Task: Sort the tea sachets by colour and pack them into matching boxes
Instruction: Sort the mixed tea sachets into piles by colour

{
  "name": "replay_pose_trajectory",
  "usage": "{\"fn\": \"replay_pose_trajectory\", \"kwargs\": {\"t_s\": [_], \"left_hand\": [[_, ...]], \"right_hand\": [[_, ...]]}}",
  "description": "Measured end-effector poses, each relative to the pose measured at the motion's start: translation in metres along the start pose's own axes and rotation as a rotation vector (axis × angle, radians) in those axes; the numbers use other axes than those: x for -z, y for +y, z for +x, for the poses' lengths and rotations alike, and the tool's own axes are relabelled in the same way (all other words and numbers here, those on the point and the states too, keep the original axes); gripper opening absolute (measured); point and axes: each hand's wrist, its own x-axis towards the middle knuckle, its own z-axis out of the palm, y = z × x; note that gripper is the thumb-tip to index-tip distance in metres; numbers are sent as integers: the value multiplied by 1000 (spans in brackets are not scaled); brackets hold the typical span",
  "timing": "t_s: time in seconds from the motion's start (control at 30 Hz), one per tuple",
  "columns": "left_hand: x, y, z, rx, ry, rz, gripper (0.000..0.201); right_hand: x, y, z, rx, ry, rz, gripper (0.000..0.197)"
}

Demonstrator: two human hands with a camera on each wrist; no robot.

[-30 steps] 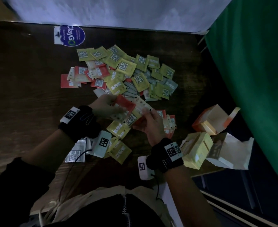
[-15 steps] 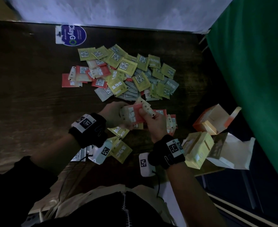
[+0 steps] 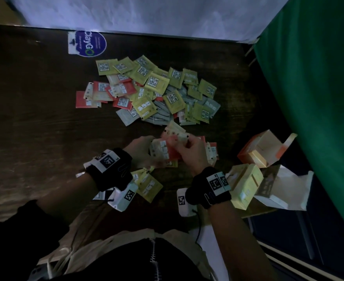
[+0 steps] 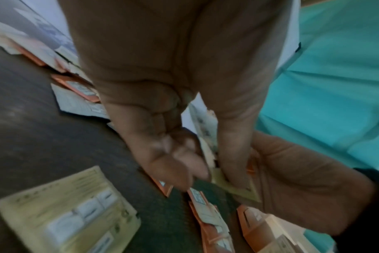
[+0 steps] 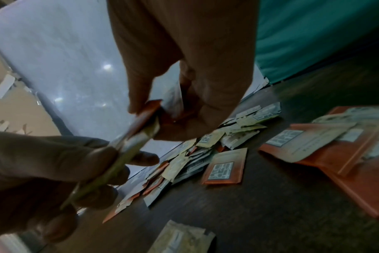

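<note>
Both hands hold one stack of orange sachets above the table's near middle. My left hand grips the stack's left side, and my right hand pinches its right side. In the right wrist view the stack shows edge-on between thumb and fingers. A mixed pile of yellow, orange and grey sachets lies beyond. Orange sachets lie beside my right hand. An open orange box, a yellow box and a white box stand at the right.
Yellow sachets lie by my left wrist. A blue round sticker marks the far table. A green cloth hangs along the right side. The dark wooden table stretches left.
The hands have drawn the fanned orange sachets together into a tighter stack. My left wrist has moved right, towards the right hand.
</note>
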Motion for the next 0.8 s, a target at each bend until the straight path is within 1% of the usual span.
{"fn": "replay_pose_trajectory", "kwargs": {"t_s": [0.07, 0.13, 0.2, 0.27, 0.33, 0.43, 0.5, 0.53, 0.57, 0.6, 0.63, 0.67, 0.7, 0.73, 0.77, 0.8], "left_hand": [[-3, -3, 0, 4, 31, -45, 66], [-5, -4, -1, -15, 73, -94, 77], [-6, -4, -3, -11, 72, -186, 75], [-5, -8, -5, -5, 25, -177, 66], [-2, -13, -6, -2, -48, -28, 61], [-8, -20, -8, 39, -120, 285, 64], [-16, -29, -9, 49, -119, 358, 71], [-18, -35, -12, 32, -104, 394, 77], [-16, -42, -15, 12, -76, 463, 86], [-12, -50, -17, 7, -54, 567, 98], [-7, -60, -22, 17, -55, 697, 112], [-1, -69, -28, 48, -80, 835, 126], [3, -80, -34, 88, -121, 953, 136], [6, -91, -40, 126, -161, 1028, 142], [7, -101, -45, 149, -186, 1053, 142], [8, -111, -48, 143, -198, 1052, 138]], "right_hand": [[-3, 3, -1, 31, 70, -13, 24], [-4, 5, 2, 24, 124, 34, 24], [-2, 4, 4, -27, 136, 90, 16], [-1, 4, 4, -75, 178, 124, 10], [5, 4, 8, -82, 320, 131, 18], [25, 3, 22, -75, 578, 27, 31], [41, 6, 34, -153, 672, -56, 36], [45, 8, 38, -207, 681, -100, 38], [46, 10, 40, -264, 658, -164, 41], [45, 13, 40, -314, 615, -275, 47], [41, 15, 36, -334, 581, -443, 59], [36, 16, 28, -295, 576, -625, 74], [30, 17, 19, -184, 569, -767, 85], [22, 20, 10, -36, 503, -856, 92], [13, 22, 2, 100, 348, -926, 97], [1, 28, -6, 197, 131, -991, 101]]}}
